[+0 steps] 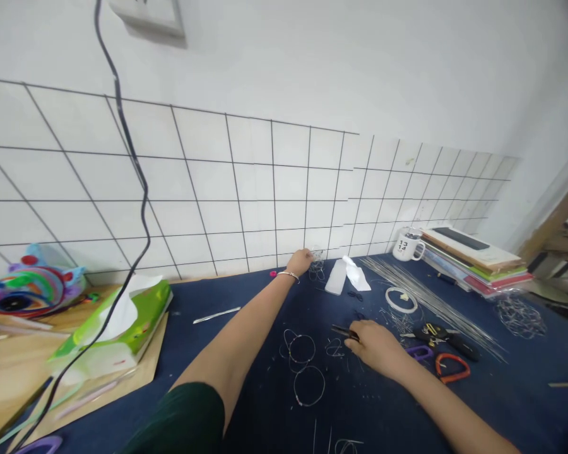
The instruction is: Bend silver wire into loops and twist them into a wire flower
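Reaching to the back of the dark blue cloth, my left hand [300, 260] has its fingers closed at the edge of a tangle of thin wire [317, 266] by the wall. My right hand [376, 345] rests lower on the right, wrapped around small dark pliers [343, 331] whose jaws point left; their handles are hidden in the palm. Between my arms lie wire rings [309, 386] and a small wire coil [334, 347]. Short wire pieces [348, 446] are at the front edge of the view.
Right of my hands lie long straight wires [426, 296], a white ring spool [401, 300], black-handled pliers [435, 334] and an orange-handled tool [452, 367]. A white mug [407, 246] and stacked books [473, 258] stand behind. Left are a green tissue pack [123, 334] and a hanging black cable [144, 217].
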Motion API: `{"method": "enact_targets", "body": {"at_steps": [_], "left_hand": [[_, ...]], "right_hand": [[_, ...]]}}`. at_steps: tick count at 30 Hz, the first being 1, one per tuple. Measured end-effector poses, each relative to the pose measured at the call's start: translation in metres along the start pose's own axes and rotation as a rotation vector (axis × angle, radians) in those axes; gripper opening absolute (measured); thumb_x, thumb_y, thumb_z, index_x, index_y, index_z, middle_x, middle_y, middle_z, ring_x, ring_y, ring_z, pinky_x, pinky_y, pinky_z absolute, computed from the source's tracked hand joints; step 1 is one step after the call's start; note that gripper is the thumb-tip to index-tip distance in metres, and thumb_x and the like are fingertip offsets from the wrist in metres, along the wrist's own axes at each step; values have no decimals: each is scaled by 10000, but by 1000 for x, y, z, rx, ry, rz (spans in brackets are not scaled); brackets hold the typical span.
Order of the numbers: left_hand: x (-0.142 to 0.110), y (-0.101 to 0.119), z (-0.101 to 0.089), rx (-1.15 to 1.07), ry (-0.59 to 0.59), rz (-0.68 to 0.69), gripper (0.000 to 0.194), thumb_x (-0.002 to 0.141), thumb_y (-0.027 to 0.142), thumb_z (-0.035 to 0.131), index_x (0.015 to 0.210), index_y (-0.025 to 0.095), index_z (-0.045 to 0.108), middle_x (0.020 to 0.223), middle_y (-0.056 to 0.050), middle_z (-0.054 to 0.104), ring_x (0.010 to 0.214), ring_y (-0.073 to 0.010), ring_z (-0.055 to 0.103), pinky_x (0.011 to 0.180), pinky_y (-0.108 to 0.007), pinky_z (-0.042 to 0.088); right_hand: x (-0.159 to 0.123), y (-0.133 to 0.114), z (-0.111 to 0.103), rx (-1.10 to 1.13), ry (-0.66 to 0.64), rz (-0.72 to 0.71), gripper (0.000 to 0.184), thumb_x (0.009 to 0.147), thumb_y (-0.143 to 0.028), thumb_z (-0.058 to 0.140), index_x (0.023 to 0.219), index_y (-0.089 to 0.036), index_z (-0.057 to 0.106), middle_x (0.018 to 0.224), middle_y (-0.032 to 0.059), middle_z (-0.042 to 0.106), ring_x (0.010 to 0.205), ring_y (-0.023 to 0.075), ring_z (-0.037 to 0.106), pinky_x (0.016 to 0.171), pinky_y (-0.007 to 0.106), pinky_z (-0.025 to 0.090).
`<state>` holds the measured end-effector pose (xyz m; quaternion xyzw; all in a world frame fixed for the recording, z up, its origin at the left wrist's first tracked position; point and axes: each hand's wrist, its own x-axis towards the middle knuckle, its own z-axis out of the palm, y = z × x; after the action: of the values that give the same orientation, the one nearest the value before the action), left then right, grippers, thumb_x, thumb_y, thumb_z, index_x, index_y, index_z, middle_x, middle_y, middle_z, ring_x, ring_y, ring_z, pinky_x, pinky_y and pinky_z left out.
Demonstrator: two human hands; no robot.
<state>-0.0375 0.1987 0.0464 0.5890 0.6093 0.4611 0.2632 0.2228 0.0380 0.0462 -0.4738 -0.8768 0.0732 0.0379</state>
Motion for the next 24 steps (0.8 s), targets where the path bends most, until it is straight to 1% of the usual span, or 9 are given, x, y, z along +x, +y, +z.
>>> {"method": "enact_targets", "body": {"at_steps": [2, 5, 10, 13, 14, 16, 19, 22, 24], "left_hand": [[-2, -7, -2, -71, 8, -31, 122, 691, 252, 584, 718, 134, 579, 722, -56, 597, 740, -157, 524, 662, -248, 393], [-16, -12, -14, -206, 37, -63, 210, 739, 342, 534, 783, 138, 553, 717, -39, 571, 696, -135, 523, 591, -228, 404], [-66, -2, -45, -430, 61, -43, 311, 744, 415, 545, 879, 135, 526, 779, -47, 562, 726, -118, 550, 583, -203, 430], [-105, 14, -58, -542, 56, -8, 312, 755, 416, 553, 912, 148, 524, 815, -44, 562, 745, -105, 555, 610, -196, 446], [-117, 21, -60, -674, 42, -2, 293, 744, 392, 581, 904, 151, 529, 806, -36, 559, 735, -97, 552, 607, -188, 444], [-140, 36, -64, -869, -5, 12, 265, 718, 334, 633, 887, 151, 543, 788, -25, 557, 725, -89, 550, 613, -180, 447], [-167, 56, -72, -1015, -40, 36, 225, 700, 270, 665, 852, 141, 560, 789, -26, 563, 761, -102, 561, 648, -193, 459], [-183, 70, -88, -1052, -44, 42, 197, 698, 237, 671, 832, 131, 574, 795, -32, 566, 773, -110, 565, 660, -203, 463], [-191, 75, -101, -1049, -53, 43, 193, 697, 233, 672, 827, 124, 580, 811, -39, 572, 753, -108, 564, 654, -209, 462]], "right_hand": [[-1, -3, 5, -76, 78, 12, 247, 811, -401, 437, 817, -192, 569, 843, 93, 590, 801, 224, 528, 664, 309, 327], [-4, -2, 9, -106, 151, -26, 262, 826, -413, 419, 828, -206, 579, 873, 90, 575, 857, 236, 505, 729, 342, 327], [0, -1, -5, 27, 214, -84, 237, 822, -389, 437, 855, -214, 594, 874, 73, 578, 890, 227, 502, 772, 347, 340], [15, -13, -22, 281, 226, -92, 276, 808, -404, 455, 955, -199, 567, 902, 73, 584, 854, 202, 525, 747, 327, 379], [21, -21, -28, 401, 229, -96, 317, 799, -421, 467, 1010, -199, 546, 922, 71, 587, 829, 190, 536, 741, 325, 391], [34, -41, -39, 671, 228, -132, 439, 780, -448, 495, 1155, -223, 463, 1015, 70, 575, 853, 176, 544, 737, 315, 415], [49, -77, -53, 993, 269, -195, 558, 740, -460, 548, 1232, -247, 395, 1075, 76, 542, 858, 172, 546, 641, 277, 444], [53, -104, -66, 1189, 255, -266, 632, 720, -444, 582, 1282, -275, 346, 981, 50, 549, 718, 140, 536, 519, 237, 416], [51, -112, -75, 1259, 226, -336, 579, 724, -419, 589, 1253, -270, 405, 892, 26, 548, 684, 123, 510, 520, 227, 399]]}}
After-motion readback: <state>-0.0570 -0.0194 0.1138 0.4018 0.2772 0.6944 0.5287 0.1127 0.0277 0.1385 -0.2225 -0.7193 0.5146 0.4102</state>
